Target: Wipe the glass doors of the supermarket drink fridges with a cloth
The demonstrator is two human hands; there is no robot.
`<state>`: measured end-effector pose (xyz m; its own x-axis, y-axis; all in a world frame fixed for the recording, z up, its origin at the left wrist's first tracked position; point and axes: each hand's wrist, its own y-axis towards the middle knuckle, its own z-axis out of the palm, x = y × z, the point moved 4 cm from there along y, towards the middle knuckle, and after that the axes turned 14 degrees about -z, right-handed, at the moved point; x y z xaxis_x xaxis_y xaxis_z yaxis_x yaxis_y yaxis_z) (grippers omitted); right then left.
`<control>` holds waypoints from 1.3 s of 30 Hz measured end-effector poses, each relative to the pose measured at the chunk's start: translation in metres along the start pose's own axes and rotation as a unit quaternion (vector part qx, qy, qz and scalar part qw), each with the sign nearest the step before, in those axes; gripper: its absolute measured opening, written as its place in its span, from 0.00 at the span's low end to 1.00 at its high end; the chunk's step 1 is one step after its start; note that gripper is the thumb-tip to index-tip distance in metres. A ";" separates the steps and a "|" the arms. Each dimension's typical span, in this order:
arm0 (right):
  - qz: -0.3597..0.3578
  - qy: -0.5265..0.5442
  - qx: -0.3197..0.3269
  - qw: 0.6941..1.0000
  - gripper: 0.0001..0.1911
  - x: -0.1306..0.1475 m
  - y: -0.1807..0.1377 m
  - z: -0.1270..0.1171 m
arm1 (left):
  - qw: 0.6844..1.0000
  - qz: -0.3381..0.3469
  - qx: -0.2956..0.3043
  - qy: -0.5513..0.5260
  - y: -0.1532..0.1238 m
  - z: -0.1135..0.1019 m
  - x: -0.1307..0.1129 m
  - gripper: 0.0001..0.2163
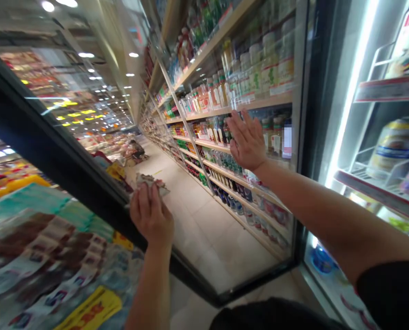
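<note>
A glass cooler door (221,300) with a black frame stands swung out in front of me. My left hand (152,213) is at the door's outer edge beside the black frame, its fingers bent over a crumpled greyish cloth (151,179). Part of that cloth shows beyond the fingertips; the rest is hidden by the hand. My right hand (247,140) is raised higher, near the hinge side, with the fingers stretched out and the palm towards the glass. It appears to rest flat on the pane, with nothing visible in it.
At right is the lit cooler, with a wire-railed shelf (379,183) holding a blue and white container (397,146). Bottle-filled shelves (225,110) show through or in the glass. Packaged goods (53,256) with a yellow price sign (91,309) stand at lower left.
</note>
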<state>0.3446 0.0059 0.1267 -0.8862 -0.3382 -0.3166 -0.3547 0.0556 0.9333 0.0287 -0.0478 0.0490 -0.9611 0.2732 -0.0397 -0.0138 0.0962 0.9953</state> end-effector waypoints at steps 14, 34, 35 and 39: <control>0.019 0.002 0.034 0.999 0.33 0.000 0.000 0.000 | 0.998 -0.014 0.054 -0.030 -0.081 -0.003 0.028 0.25; 0.003 -0.011 0.018 1.000 0.33 0.000 -0.001 -0.003 | 0.990 0.097 0.085 -0.049 -0.104 0.014 -0.024 0.26; 0.003 -0.009 0.017 1.000 0.33 0.001 -0.001 -0.003 | 0.992 0.087 0.071 -0.051 -0.091 0.015 -0.026 0.26; 0.002 0.000 0.011 1.000 0.33 0.000 -0.001 -0.004 | 0.997 0.030 0.011 -0.065 -0.053 0.018 -0.040 0.26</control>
<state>0.3460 0.0021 0.1259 -0.8874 -0.3381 -0.3133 -0.3579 0.0773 0.9305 0.0731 -0.0466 -0.0035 -0.9165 0.3999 0.0073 0.0500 0.0962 0.9941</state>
